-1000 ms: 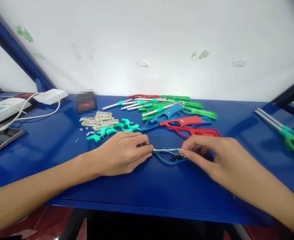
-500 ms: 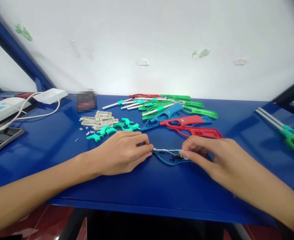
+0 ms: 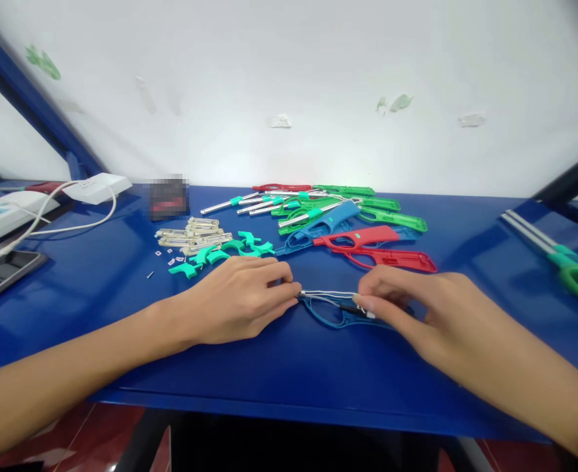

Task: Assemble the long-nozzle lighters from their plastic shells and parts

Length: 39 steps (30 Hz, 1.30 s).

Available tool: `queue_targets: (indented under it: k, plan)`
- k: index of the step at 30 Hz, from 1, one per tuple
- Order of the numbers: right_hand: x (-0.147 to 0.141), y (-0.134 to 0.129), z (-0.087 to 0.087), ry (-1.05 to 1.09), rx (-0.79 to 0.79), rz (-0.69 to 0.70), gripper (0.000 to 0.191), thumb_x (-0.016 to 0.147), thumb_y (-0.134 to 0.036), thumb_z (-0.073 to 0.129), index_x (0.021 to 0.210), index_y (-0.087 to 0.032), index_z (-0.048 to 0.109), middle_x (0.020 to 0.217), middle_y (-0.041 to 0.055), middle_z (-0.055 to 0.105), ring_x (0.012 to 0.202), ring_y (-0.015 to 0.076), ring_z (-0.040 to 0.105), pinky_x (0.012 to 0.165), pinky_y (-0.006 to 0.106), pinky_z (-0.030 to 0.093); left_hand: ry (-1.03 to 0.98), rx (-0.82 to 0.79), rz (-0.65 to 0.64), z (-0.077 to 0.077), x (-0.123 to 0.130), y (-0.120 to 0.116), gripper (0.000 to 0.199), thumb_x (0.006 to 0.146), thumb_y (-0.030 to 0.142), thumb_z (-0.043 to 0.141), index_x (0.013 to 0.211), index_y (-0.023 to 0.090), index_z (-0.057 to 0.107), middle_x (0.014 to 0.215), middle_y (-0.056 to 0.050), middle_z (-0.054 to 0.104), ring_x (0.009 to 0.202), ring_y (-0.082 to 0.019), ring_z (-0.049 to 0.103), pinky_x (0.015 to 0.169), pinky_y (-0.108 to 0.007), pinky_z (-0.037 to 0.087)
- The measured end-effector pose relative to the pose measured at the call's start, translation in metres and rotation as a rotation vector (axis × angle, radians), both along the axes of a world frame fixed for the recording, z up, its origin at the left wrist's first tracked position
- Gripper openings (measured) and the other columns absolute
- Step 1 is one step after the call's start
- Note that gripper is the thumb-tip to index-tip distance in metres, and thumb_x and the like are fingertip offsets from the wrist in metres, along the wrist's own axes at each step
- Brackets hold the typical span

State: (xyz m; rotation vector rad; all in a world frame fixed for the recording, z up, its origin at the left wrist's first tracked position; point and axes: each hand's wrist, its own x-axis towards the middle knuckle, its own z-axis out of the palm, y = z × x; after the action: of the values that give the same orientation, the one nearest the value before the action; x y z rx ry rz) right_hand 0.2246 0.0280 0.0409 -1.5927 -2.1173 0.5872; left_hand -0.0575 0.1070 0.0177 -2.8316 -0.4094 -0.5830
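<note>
A blue lighter casing half [image 3: 336,324] lies on the table between my hands, its trigger loop toward me. The fingers of my left hand [image 3: 249,298] are closed around its narrow left end, where thin wires come out. My right hand [image 3: 419,305] pinches a thin white wire [image 3: 330,293] between thumb and forefinger, above the casing's handle. Beside those fingertips sits a small black part [image 3: 351,311] with a white end. The handle's far end is partly hidden behind my right hand.
Beyond my hands lie red lighter casings [image 3: 367,236], green casings [image 3: 397,219] and metal lighter tubes [image 3: 264,206]. Teal triggers [image 3: 220,252] and clear fuel tanks [image 3: 200,233] sit left. Assembled lighters [image 3: 564,262] are far right; a phone [image 3: 13,275] and white cable [image 3: 79,226] far left.
The white wire has lifted slightly off the casing and looks tauter. The black part has shifted a little right and tilted. My left hand stays in place.
</note>
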Motion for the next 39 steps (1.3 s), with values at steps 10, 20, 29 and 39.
queue_targets:
  k: [10,20,29,39]
  plan:
    - [0.001,0.006,-0.003,0.055,0.029,-0.046,0.024,0.103,-0.049,0.060,0.091,-0.033,0.073,0.091,-0.0031,0.079,0.078,0.0202,0.073,0.061,0.033,0.050,-0.004,0.005,0.003,-0.002,-0.002,0.001,0.028,0.113,0.024,0.049,0.110,0.017,0.076,0.097,-0.005,0.074,0.075,-0.017,0.070,0.072,-0.031,0.057]
    - [0.001,0.008,-0.001,0.169,-0.056,-0.044,0.032,0.101,-0.058,0.061,0.091,-0.029,0.073,0.079,-0.0021,0.076,0.070,0.0181,0.071,0.061,0.032,0.050,-0.032,0.016,0.006,-0.003,-0.001,0.001,0.023,0.112,0.025,0.051,0.126,0.017,0.068,0.098,-0.005,0.075,0.078,-0.020,0.072,0.069,-0.032,0.057]
    - [0.010,0.010,-0.008,0.218,-0.123,-0.076,0.033,0.090,-0.064,0.076,0.100,-0.033,0.075,0.081,-0.0046,0.079,0.072,0.0190,0.075,0.060,0.030,0.053,-0.022,-0.063,0.018,-0.001,-0.001,-0.001,0.021,0.111,0.024,0.053,0.105,0.015,0.071,0.095,-0.005,0.075,0.081,-0.021,0.073,0.077,-0.034,0.059]
    - [0.008,0.010,-0.007,0.187,-0.054,-0.076,0.025,0.091,-0.056,0.075,0.088,-0.032,0.078,0.082,-0.0042,0.077,0.067,0.0148,0.068,0.062,0.028,0.053,0.046,-0.071,-0.013,0.000,0.001,-0.003,0.025,0.110,0.016,0.050,0.096,0.013,0.071,0.095,-0.005,0.070,0.075,-0.016,0.064,0.066,-0.030,0.053]
